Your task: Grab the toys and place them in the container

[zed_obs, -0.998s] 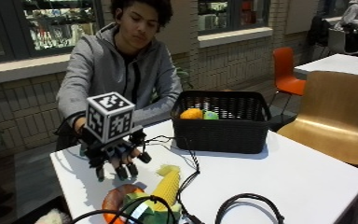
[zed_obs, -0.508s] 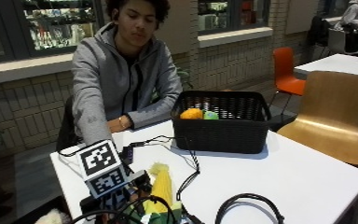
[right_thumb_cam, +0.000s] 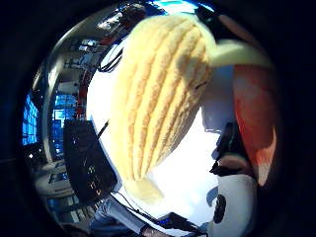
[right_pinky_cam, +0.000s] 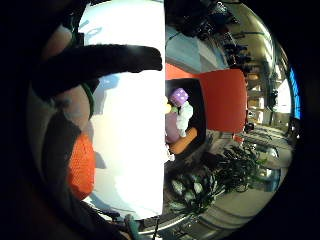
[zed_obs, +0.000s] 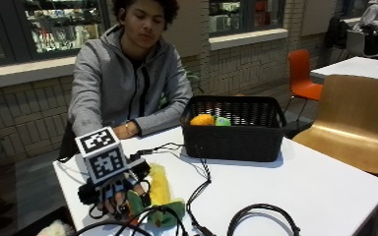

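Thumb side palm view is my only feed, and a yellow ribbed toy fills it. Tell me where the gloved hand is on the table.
Observer: In the outside view the gloved right hand hangs over the toys at the corner of the table nearest the camera, beside the yellow corn toy.
Operator: Give me the basket's contents.
Observer: The black basket holds an orange toy and a green toy.
Operator: Report the other hand.
Observer: The bare hand rests on the table, apart from the basket.
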{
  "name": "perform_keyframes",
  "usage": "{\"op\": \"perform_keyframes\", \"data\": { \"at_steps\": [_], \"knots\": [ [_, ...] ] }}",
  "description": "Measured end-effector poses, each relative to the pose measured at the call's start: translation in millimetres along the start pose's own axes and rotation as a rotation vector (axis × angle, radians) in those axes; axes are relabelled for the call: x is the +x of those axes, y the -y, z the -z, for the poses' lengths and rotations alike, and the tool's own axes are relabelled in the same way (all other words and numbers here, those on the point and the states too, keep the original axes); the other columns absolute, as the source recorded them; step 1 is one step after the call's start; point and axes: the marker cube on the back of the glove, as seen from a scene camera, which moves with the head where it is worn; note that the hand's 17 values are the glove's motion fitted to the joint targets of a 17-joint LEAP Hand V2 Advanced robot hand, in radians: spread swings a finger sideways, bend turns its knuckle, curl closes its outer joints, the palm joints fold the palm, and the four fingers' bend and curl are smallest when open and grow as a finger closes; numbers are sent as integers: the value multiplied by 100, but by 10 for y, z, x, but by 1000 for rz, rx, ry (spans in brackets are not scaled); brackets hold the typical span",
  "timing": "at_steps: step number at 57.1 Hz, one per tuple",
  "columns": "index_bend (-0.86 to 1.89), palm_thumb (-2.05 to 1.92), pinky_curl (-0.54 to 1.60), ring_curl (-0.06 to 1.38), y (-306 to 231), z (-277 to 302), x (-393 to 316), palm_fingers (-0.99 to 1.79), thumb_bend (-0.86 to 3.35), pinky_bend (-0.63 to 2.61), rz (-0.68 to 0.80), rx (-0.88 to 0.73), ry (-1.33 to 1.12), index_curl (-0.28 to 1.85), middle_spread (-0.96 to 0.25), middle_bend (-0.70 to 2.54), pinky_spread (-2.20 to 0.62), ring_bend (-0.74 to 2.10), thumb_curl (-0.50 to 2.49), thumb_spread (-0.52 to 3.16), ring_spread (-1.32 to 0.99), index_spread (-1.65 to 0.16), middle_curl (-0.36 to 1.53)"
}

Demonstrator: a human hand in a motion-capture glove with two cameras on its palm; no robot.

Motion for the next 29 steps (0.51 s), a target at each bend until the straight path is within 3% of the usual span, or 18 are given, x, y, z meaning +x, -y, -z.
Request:
{"op": "perform_keyframes", "data": {
  "at_steps": [16, 29],
  "knots": [
    [16, 58, 54, 64, -472, 477, -380, 51, 44, 134, 201, 102, -87, 11, -8, 35, -32, 112, 50, 157, -31, -31, 49],
    [13, 61, 58, 66, -509, 698, -674, 48, 43, 138, 252, 120, -109, 13, -12, 42, -34, 123, 56, 152, -36, -31, 58]
  ]
}}
